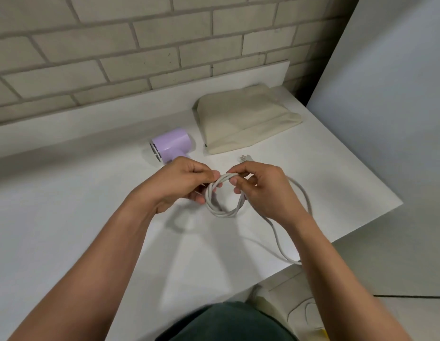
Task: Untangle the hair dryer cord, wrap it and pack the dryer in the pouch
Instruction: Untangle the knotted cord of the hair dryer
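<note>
A lilac hair dryer (171,146) lies on the white table (91,230), its handle hidden behind my left hand. Its white cord (222,212) hangs as a small coil of several loops between my hands, above the table. My left hand (182,183) pinches the coil's left side at the top. My right hand (261,188) pinches its top right. A longer slack loop of cord trails right and down to the table's near edge. The plug (247,158) lies just beyond my right hand. A cream fabric pouch (246,119) lies flat behind, at the back right.
A brick wall (140,45) runs along the table's far side. The table's right edge slants from back to front right, with a pale floor beyond. A white panel (386,94) stands at the far right.
</note>
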The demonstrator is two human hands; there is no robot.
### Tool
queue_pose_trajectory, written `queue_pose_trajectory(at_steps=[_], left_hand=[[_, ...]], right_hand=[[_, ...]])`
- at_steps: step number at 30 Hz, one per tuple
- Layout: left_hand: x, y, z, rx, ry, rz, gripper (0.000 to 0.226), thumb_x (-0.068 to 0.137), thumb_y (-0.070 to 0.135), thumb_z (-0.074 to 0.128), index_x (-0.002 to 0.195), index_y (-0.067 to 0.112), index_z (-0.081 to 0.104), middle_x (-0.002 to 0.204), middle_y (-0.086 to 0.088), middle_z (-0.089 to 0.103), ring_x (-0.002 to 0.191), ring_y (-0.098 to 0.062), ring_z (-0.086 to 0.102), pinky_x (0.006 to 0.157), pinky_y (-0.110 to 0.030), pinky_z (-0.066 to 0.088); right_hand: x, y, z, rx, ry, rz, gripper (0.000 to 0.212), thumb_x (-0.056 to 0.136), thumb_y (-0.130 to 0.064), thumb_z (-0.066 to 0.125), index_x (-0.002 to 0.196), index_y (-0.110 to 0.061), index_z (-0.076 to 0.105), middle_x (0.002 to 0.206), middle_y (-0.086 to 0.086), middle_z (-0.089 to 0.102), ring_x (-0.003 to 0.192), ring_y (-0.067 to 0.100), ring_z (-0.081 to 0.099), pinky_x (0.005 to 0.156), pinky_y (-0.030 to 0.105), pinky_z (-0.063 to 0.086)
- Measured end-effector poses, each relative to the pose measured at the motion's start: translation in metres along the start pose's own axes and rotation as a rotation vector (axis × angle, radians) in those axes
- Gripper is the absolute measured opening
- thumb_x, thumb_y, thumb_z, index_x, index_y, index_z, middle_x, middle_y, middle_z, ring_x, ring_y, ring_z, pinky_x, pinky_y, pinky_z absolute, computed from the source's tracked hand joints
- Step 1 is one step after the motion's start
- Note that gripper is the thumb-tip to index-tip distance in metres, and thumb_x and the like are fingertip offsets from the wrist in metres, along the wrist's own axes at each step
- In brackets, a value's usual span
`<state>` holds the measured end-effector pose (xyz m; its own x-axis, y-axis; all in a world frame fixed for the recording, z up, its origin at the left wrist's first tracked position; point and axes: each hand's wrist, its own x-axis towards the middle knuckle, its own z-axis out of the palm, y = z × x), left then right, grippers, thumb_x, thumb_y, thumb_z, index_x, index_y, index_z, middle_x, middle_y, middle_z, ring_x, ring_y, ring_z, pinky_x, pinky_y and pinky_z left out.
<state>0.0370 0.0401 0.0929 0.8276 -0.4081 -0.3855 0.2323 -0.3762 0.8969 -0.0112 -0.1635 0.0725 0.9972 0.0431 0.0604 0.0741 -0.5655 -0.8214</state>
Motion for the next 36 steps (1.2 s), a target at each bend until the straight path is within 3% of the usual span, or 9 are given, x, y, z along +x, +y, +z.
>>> queue_pose_trajectory(at_steps=[3, 6, 9, 14, 18, 24, 28, 33, 36], left_hand=[[-0.002, 0.0, 0.006, 0.196, 0.124, 0.037, 0.022, 0.097, 0.02, 0.067, 0.082, 0.009, 0.079, 0.077, -0.01, 0.075, 0.067, -0.016, 0.072, 0.072, -0.035, 0.064], [-0.002, -0.008, 0.016, 0.503, 0.371, 0.127, 0.023, 0.101, 0.023, 0.059, 0.084, 0.014, 0.071, 0.077, -0.001, 0.073, 0.07, -0.019, 0.074, 0.076, -0.044, 0.061], [-0.007, -0.013, 0.027, 0.36, 0.559, 0.193, 0.022, 0.103, 0.022, 0.055, 0.086, 0.011, 0.065, 0.083, 0.001, 0.067, 0.074, -0.024, 0.073, 0.078, -0.048, 0.06], [-0.012, 0.001, 0.036, 0.2, 0.503, 0.169, 0.01, 0.102, 0.016, 0.058, 0.102, 0.012, 0.068, 0.098, -0.005, 0.069, 0.078, -0.018, 0.074, 0.074, -0.035, 0.064], [-0.006, 0.018, 0.032, 0.75, 0.262, 0.32, 0.053, 0.101, 0.018, 0.057, 0.148, 0.04, 0.048, 0.131, 0.011, 0.057, 0.102, -0.014, 0.061, 0.09, -0.036, 0.052], [-0.005, 0.047, 0.029, 1.15, 0.317, 0.275, 0.026, 0.106, 0.04, 0.046, 0.115, 0.037, 0.07, 0.109, 0.012, 0.072, 0.103, -0.019, 0.064, 0.074, -0.041, 0.053], [-0.004, 0.039, 0.042, 1.033, 0.568, 0.247, 0.028, 0.107, 0.042, 0.041, 0.112, 0.034, 0.067, 0.096, 0.006, 0.073, 0.091, -0.028, 0.064, 0.071, -0.039, 0.053], [-0.002, 0.014, 0.049, 0.411, 0.761, 0.226, 0.023, 0.105, 0.043, 0.049, 0.108, 0.032, 0.07, 0.09, 0.016, 0.076, 0.074, -0.014, 0.075, 0.077, -0.041, 0.059], [-0.001, 0.008, 0.044, 0.635, 0.78, 0.257, 0.022, 0.106, 0.038, 0.051, 0.123, 0.035, 0.064, 0.11, 0.01, 0.074, 0.099, -0.025, 0.071, 0.083, -0.044, 0.057]], right_hand=[[-0.004, 0.002, 0.005, -0.138, 0.021, -0.092, 0.012, 0.096, -0.015, 0.069, 0.102, -0.022, 0.078, 0.084, -0.016, 0.072, 0.074, 0.007, 0.071, 0.072, 0.018, 0.052], [-0.004, 0.01, -0.001, -0.045, 0.006, 0.005, 0.009, 0.095, -0.019, 0.072, 0.101, -0.023, 0.076, 0.088, -0.015, 0.074, 0.071, 0.009, 0.071, 0.074, 0.022, 0.055], [-0.005, 0.015, -0.01, 0.17, -0.038, 0.106, 0.005, 0.093, -0.017, 0.075, 0.095, -0.022, 0.074, 0.083, -0.007, 0.075, 0.07, 0.015, 0.072, 0.078, 0.038, 0.061], [0.002, 0.016, -0.022, 0.275, -0.075, 0.127, 0.005, 0.092, -0.015, 0.077, 0.093, -0.017, 0.073, 0.083, 0.0, 0.079, 0.078, 0.024, 0.073, 0.083, 0.049, 0.06], [0.009, 0.012, -0.03, 0.271, -0.176, 0.064, 0.011, 0.091, -0.006, 0.075, 0.088, -0.017, 0.074, 0.083, 0.0, 0.079, 0.08, 0.019, 0.076, 0.082, 0.042, 0.061], [0.012, 0.009, -0.037, 0.416, -0.141, 0.134, 0.009, 0.09, -0.012, 0.079, 0.097, -0.016, 0.073, 0.082, -0.002, 0.08, 0.073, 0.011, 0.072, 0.075, 0.026, 0.057], [0.009, 0.01, -0.029, 0.459, -0.175, 0.123, 0.017, 0.092, -0.015, 0.077, 0.108, -0.023, 0.076, 0.084, -0.005, 0.08, 0.074, 0.007, 0.071, 0.086, 0.034, 0.058], [0.007, 0.014, -0.026, 0.416, -0.124, 0.103, 0.016, 0.095, -0.015, 0.073, 0.096, -0.029, 0.082, 0.078, 0.003, 0.075, 0.072, 0.018, 0.067, 0.083, 0.046, 0.058], [0.007, 0.018, -0.028, 0.358, -0.13, 0.064, 0.016, 0.096, -0.018, 0.072, 0.095, -0.033, 0.079, 0.079, 0.012, 0.071, 0.079, 0.037, 0.063, 0.078, 0.054, 0.057]])
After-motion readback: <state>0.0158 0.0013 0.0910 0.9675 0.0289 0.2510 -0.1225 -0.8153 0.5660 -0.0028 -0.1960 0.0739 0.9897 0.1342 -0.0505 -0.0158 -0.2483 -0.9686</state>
